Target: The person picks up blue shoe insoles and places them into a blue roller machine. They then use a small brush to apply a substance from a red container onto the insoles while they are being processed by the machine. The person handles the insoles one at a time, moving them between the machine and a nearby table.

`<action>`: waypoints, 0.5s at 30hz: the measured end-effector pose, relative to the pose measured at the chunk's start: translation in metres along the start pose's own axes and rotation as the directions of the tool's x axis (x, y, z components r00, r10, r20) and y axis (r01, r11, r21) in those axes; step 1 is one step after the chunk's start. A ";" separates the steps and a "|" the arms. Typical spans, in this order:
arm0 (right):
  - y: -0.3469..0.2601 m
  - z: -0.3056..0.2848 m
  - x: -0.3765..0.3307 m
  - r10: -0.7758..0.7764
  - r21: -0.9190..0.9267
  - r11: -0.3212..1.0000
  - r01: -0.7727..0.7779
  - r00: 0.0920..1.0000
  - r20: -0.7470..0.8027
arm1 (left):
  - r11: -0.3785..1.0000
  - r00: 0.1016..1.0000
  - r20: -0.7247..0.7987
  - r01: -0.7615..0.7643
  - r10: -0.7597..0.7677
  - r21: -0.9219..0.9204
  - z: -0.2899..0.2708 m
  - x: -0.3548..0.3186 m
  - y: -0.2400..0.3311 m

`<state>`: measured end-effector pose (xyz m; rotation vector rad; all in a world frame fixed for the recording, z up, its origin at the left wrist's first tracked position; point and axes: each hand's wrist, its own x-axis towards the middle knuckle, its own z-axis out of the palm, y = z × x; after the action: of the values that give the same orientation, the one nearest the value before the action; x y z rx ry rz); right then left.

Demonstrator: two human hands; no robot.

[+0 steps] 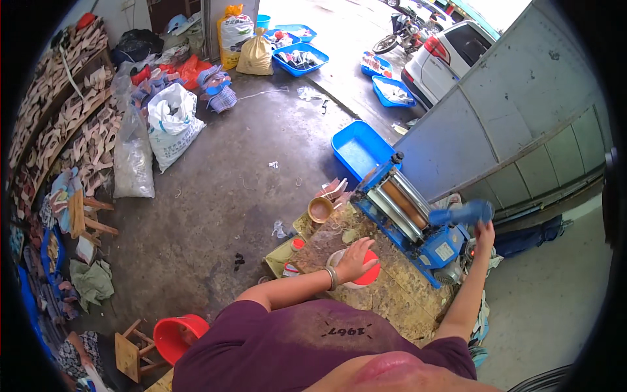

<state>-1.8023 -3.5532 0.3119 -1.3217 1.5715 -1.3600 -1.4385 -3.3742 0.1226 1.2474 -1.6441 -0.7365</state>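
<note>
My left hand (356,260), with a bangle at the wrist, rests over the red lid (369,270) of a white round tub on the worktable. Its fingers are stretched out, not wrapped round anything. On the far right, my raised right hand (484,234) grips the end of a blue object (460,213), smeared by motion, so its kind is unclear. This object is above the motor end of a blue roller machine (400,204), which has shiny metal rollers and a brown one.
A brown bowl (320,210) stands at the table's far left corner. Behind the machine is a blue basin (363,147). A red bucket (181,338) and wooden stool (128,356) are at lower left, near another person (81,356). White sacks (173,124) and loaded shelves line the left.
</note>
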 end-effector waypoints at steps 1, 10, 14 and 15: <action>0.001 0.004 -0.029 0.085 -0.042 0.995 -0.085 0.996 -0.012 | 0.999 1.000 -0.024 0.017 -0.018 -0.029 -0.010 -0.004 -0.008; 0.158 -0.107 -0.145 0.207 -0.922 0.381 0.065 0.966 0.153 | 0.989 0.991 0.032 0.131 -0.129 -0.063 -0.068 -0.076 -0.065; 0.170 -0.105 -0.161 0.104 -0.976 0.145 -0.165 0.983 -0.150 | 0.907 0.907 0.047 0.416 -0.419 0.064 -0.123 -0.150 -0.082; 0.171 -0.114 -0.154 0.072 -0.984 0.160 -0.076 0.995 -0.065 | 0.899 0.911 -0.007 0.409 -0.413 0.153 -0.124 -0.171 -0.088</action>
<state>-1.9115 -3.3819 0.1545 -1.8502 2.6596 0.0247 -1.2785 -3.2310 0.0442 1.7341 -1.4911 -0.8963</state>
